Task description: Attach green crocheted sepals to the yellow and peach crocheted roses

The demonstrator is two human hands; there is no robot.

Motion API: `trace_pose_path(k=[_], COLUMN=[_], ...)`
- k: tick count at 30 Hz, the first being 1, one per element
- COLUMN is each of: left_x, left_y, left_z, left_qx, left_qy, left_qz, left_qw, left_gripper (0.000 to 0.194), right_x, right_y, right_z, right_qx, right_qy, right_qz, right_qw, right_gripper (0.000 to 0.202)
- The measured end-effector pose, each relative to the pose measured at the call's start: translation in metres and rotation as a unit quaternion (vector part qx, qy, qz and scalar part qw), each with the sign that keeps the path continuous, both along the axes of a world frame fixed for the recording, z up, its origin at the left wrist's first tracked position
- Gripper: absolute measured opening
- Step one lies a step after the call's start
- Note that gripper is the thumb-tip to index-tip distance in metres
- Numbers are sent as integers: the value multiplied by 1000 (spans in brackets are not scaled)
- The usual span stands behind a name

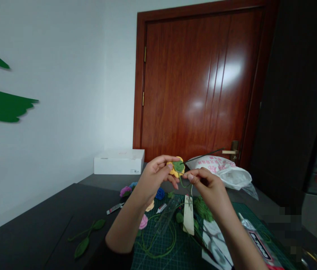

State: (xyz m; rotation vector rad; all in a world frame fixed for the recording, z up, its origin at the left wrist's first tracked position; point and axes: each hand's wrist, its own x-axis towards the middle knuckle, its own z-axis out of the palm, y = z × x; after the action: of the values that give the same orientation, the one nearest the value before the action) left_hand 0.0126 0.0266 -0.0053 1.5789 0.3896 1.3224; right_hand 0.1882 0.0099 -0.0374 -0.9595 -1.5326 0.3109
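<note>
My left hand (162, 168) is closed on a yellow crocheted flower (172, 170) with a green base (178, 166), raised above the table. A thin dark stem wire (203, 155) sticks out from the green base toward the right. Close beside the flower, my right hand (205, 178) has its thumb and fingertips pinched together at the flower's lower edge. What lies in that pinch is too small to make out. A strand of green yarn (185, 184) hangs between the two hands.
A green cutting mat (181, 247) carries a ball of green yarn (202, 208), a beige card (188, 215), scissors (217, 251) and several crocheted flowers. Green leaves (82, 247) and a small tube (114, 208) lie left. Behind are a white box (119, 162) and a white bag (217, 165).
</note>
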Motion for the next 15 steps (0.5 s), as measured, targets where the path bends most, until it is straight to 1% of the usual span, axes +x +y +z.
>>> trace_pose_path(k=[3,6,11,15], left_x=[0,0,0,0], left_y=[-3,-4,-2,-2], left_z=[2,2,0,0], left_qx=[-10,-12,-6,-1], left_qy=[-6,-10,-8,-8], left_qz=[-6,-13,-26,-24], left_qw=[1000,1000,1000,1000], left_gripper=[23,23,21,20], right_x=[-1,0,-2,-6], right_y=[2,2,0,0], right_z=[-2,-1,0,-2], right_qx=[-26,-43,-36,-34], right_qy=[35,48,45,49], right_qz=[36,55,57,57], right_qw=[998,996,997,997], right_gripper=[22,22,23,23])
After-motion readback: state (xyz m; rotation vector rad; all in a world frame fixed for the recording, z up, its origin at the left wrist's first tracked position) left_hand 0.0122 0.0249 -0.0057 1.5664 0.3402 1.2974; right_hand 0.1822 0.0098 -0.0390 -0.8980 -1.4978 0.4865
